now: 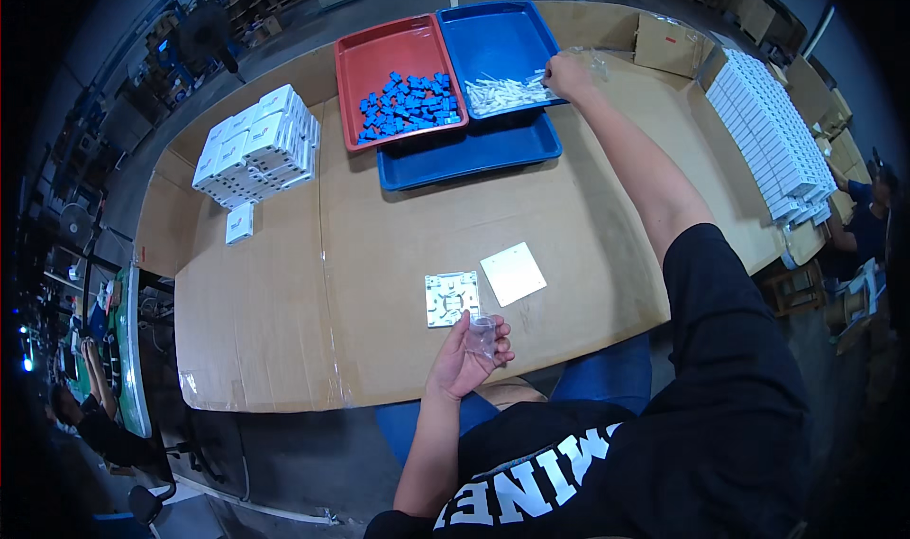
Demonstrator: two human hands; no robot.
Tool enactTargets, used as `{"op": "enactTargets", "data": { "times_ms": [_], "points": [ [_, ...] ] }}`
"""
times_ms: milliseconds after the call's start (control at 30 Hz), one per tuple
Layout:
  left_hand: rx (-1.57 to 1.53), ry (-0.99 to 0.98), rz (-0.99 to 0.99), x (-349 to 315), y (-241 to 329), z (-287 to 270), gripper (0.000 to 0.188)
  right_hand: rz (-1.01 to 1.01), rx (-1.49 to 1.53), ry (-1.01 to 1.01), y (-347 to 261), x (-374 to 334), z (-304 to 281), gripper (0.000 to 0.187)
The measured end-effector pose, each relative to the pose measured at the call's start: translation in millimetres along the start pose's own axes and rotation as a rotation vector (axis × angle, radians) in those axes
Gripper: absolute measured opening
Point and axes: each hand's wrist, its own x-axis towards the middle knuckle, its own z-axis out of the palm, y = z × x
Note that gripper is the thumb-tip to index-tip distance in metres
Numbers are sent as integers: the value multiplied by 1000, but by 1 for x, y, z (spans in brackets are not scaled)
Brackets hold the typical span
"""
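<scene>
A: Well, where do the person's hands sit against the table's edges?

B: The left hand (466, 354) is at the near edge of the cardboard-covered table (398, 226), palm up and fingers loosely curled around a small clear plastic bag (483, 333). The right hand (567, 74) is stretched far across, fingers pinched at the white parts (505, 93) in the upper blue tray (493, 46), close to that tray's right rim.

A: And the open room?

B: A broad bare stretch of cardboard lies between the trays and the white square base (451, 298) with the flat white cover plate (513, 274) just beside it, both near the left hand. The red tray (379, 46) of blue pieces (409, 106) lies touching the blue one; a second blue tray (464, 155) lies partly under them.

A: Anything hard to make out?

B: Whether the right hand actually grips a part cannot be told; its fingertips blur into the pile. The stack of white boxes (258, 146) at left is clear, but the long rows of white boxes (773, 131) at right bend toward the rim, and the cardboard carton (668, 44) behind is partly cut off.
</scene>
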Motion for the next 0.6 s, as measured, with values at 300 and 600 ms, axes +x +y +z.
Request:
{"op": "enactTargets", "data": {
  "times_ms": [300, 600],
  "points": [
    [60, 10, -4, 3, -1, 5, 65, 0, -44, -175, 0, 5, -14, 14],
    [89, 32, 7, 2, 0, 2, 61, 15, -4, -226, -3, -1, -16, 22]
  ]
}}
